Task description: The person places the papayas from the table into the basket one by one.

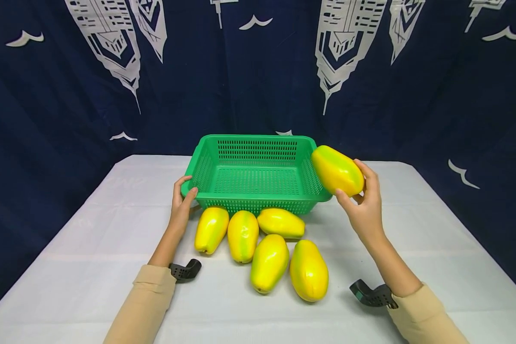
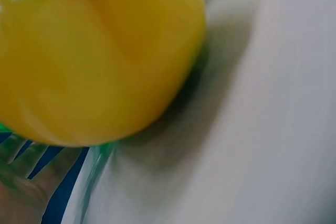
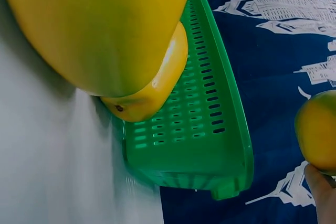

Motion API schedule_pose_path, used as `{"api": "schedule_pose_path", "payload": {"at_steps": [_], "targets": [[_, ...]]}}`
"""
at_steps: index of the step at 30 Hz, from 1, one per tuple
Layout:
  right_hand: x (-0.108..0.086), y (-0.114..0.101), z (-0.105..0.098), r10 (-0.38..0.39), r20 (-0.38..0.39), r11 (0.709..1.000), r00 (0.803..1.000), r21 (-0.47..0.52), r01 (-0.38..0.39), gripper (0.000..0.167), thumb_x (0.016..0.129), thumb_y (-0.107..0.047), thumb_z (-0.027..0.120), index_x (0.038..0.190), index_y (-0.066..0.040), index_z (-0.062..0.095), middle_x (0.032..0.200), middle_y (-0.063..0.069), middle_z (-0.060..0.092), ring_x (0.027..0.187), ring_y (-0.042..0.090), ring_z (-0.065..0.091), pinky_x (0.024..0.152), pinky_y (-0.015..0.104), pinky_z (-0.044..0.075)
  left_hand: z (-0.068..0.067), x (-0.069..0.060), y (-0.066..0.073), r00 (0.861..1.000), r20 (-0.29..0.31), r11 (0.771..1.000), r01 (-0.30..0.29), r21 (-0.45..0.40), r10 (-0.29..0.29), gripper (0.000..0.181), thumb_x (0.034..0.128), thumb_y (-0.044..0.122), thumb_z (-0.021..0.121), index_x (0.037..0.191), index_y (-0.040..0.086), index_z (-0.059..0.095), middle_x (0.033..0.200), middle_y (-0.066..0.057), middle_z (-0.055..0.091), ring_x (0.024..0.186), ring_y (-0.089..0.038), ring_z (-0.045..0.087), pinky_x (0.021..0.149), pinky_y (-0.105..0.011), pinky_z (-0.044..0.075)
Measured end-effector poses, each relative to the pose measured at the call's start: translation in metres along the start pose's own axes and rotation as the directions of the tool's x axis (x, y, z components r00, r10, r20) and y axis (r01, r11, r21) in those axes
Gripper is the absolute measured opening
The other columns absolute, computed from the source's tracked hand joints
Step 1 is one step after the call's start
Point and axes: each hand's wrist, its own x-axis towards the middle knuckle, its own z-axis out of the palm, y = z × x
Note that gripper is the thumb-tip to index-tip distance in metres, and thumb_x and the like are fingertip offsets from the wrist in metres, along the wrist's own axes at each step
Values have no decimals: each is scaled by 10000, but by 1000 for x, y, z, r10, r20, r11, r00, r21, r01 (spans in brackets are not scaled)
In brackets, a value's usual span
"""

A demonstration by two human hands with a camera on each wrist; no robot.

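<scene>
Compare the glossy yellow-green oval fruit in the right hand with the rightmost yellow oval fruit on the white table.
The held fruit is gripped by the right hand; the tabletop fruit lies on the white table. In the head view, the held fruit slants sideways; the tabletop fruit points roughly toward the person. Both are glossy yellow with green tinges.

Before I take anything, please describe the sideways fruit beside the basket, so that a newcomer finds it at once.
On the white table stands a green basket, with three yellow fruits lying in a row along its near wall. The sideways fruit is the rightmost of that row. It alone lies lengthwise along the wall; the other four on the table point roughly toward the viewer.
</scene>
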Motion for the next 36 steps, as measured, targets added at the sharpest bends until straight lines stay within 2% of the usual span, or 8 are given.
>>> {"api": "schedule_pose_path", "payload": {"at_steps": [5, 16, 24, 36], "targets": [[4, 2, 5, 9, 8, 1000, 1000, 12, -9, 640, 818, -9, 589, 1382, -180, 340, 1341, -14, 358, 1052, 71, 424, 804, 101, 408, 0, 0, -1, 1000, -4, 1000, 0, 16, 0, 435, 935, 259, 435, 1341, 211, 286, 1366, -107, 269, 1118, -238, 389, 938, -553, 383], [12, 6, 13, 61, 21, 988, 998, 139, -63, 599, 844, -17, 566, 1378, -159, 333, 1325, -50, 351, 1067, 105, 426, 841, 94, 416, 0, 0, 2, 1000, 3, 1000, 13, -1, -13, 455, 939, 243, 428, 1359, 180, 263, 1335, -118, 292, 1061, -190, 410, 934, -534, 396], [17, 13, 20, 101, 44, 988, 994, 114, -105, 596, 851, -47, 571, 1377, -180, 324, 1345, -19, 339, 1070, 95, 417, 849, 109, 409, 1, 0, 1, 1000, 3, 1000, 14, 13, -14, 450, 945, 245, 417, 1360, 181, 256, 1335, -121, 288, 1059, -191, 412, 926, -531, 405], [19, 26, 32, 146, 76, 985, 986, 83, -152, 605, 841, -83, 596, 1371, -146, 312, 1377, 6, 307, 1099, 111, 409, 843, 181, 403, 0, 0, 2, 1000, 4, 1000, 15, 13, -15, 459, 947, 243, 414, 1369, 177, 243, 1356, -114, 269, 1078, -196, 402, 930, -534, 399]]}}
